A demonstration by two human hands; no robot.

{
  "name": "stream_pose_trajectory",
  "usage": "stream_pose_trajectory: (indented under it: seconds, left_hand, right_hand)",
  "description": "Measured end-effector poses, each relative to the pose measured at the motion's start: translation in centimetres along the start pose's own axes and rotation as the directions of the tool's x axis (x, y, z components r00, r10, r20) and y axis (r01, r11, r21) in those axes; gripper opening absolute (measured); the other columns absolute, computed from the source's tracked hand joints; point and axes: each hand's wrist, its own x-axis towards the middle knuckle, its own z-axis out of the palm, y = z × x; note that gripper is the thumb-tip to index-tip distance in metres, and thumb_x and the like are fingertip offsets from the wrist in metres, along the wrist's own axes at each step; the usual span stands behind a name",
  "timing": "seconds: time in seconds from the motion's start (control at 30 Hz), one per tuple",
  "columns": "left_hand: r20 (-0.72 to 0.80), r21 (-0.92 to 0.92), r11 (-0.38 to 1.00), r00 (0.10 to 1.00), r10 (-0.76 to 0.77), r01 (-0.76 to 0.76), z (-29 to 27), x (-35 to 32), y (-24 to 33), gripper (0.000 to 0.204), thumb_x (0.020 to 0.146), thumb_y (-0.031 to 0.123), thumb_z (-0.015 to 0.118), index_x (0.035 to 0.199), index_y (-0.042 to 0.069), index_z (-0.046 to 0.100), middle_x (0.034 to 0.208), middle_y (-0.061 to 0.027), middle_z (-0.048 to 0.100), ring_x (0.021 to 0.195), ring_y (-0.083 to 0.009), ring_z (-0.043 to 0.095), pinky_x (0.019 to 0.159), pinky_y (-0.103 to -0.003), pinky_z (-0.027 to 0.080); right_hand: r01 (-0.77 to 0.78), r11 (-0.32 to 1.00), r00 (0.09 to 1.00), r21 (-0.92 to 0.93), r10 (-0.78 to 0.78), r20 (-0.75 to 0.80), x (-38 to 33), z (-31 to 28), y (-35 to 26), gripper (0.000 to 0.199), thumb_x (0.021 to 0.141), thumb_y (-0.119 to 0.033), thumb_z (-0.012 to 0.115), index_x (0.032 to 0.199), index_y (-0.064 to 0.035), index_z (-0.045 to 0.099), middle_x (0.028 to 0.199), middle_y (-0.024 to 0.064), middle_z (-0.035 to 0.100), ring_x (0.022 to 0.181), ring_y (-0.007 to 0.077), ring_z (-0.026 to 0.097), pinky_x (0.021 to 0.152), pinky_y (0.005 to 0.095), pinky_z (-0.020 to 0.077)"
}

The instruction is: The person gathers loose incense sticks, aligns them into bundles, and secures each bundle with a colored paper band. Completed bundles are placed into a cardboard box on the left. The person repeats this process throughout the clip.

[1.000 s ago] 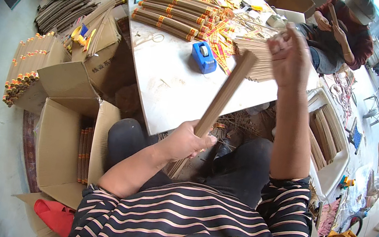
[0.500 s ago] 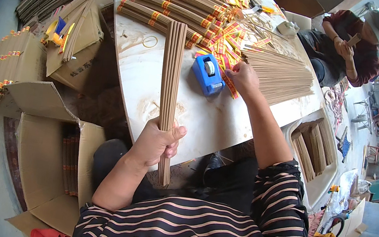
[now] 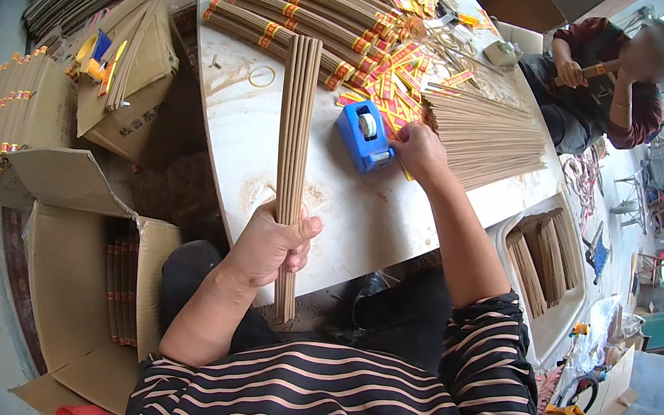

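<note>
My left hand (image 3: 269, 245) is wrapped round a bundle of brown incense sticks (image 3: 296, 128), held upright over the table's near edge. A blue tape dispenser (image 3: 363, 139) stands on the table to the right of the bundle. My right hand (image 3: 423, 151) is closed at the dispenser's right side, its fingertips close to the dispenser's front end; what they pinch, if anything, is hidden. Red and yellow paper labels (image 3: 395, 83) lie piled just beyond the dispenser. Loose incense sticks (image 3: 491, 137) are spread to the right of my right hand.
Labelled incense bundles (image 3: 293, 16) lie stacked across the table's (image 3: 229, 117) far left. A rubber band (image 3: 261, 76) lies nearby. An open cardboard box (image 3: 67, 287) stands at left, a white tub (image 3: 511, 227) of sticks at right. Another person (image 3: 602, 94) sits at the far right.
My right hand has shifted slightly down and left, from the labels to the dispenser's side. The left hand and bundle have barely moved. The person at right has raised a stick bundle.
</note>
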Motion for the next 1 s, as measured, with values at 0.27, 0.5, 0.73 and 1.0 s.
stream_pose_trajectory:
  seconds: [0.27, 0.5, 0.73, 1.0]
  left_hand:
    - [-0.016, 0.079, 0.996, 0.999, 0.035, -0.034, 1.1, -0.3, 1.6, 0.019, 0.083, 0.013, 0.064, 0.076, 0.008, 0.047, 0.050, 0.0006, 0.042, 0.037, -0.0078, 0.039, 0.035, -0.021, 0.032]
    - [-0.029, 0.223, 0.973, 0.997, 0.068, -0.060, 3.8, -1.4, 4.2, 0.019, 0.083, 0.014, 0.063, 0.094, 0.004, 0.051, 0.053, 0.0014, 0.042, 0.038, -0.0062, 0.037, 0.037, -0.021, 0.032]
    - [0.012, 0.297, 0.953, 0.998, 0.057, -0.058, 5.4, -2.1, 5.0, 0.014, 0.081, 0.008, 0.061, 0.085, 0.002, 0.049, 0.052, -0.0005, 0.043, 0.035, -0.0074, 0.038, 0.033, -0.022, 0.031]
    - [0.040, 0.381, 0.924, 0.999, 0.009, -0.024, 6.9, -3.5, 5.3, 0.017, 0.081, 0.010, 0.064, 0.083, 0.003, 0.049, 0.050, 0.0007, 0.043, 0.034, -0.0063, 0.039, 0.032, -0.020, 0.032]
  right_hand:
    - [-0.036, 0.770, 0.992, 0.637, 0.105, -0.070, -1.1, -2.4, 1.1, 0.019, 0.077, -0.015, 0.067, 0.085, 0.0014, 0.067, 0.065, 0.0055, 0.061, 0.059, 0.0092, 0.053, 0.057, 0.0261, 0.0439]
    - [-0.218, 0.438, 0.935, 0.872, -0.163, 0.315, -10.9, -9.1, -4.9, 0.012, 0.079, -0.011, 0.067, 0.079, -0.0002, 0.064, 0.072, 0.0003, 0.060, 0.066, 0.0058, 0.053, 0.060, 0.0207, 0.0430]
    - [-0.202, 0.475, 0.898, 0.857, -0.260, 0.356, -15.0, -9.8, -8.0, 0.014, 0.081, -0.013, 0.066, 0.083, 0.0002, 0.063, 0.072, -0.0006, 0.060, 0.065, 0.0046, 0.052, 0.060, 0.0190, 0.0425]
    - [-0.063, 0.313, 0.913, 0.948, -0.365, 0.181, -16.6, -9.1, -8.5, 0.019, 0.086, -0.017, 0.062, 0.089, 0.0009, 0.057, 0.075, 0.0035, 0.060, 0.063, 0.0078, 0.054, 0.056, 0.0200, 0.0432]
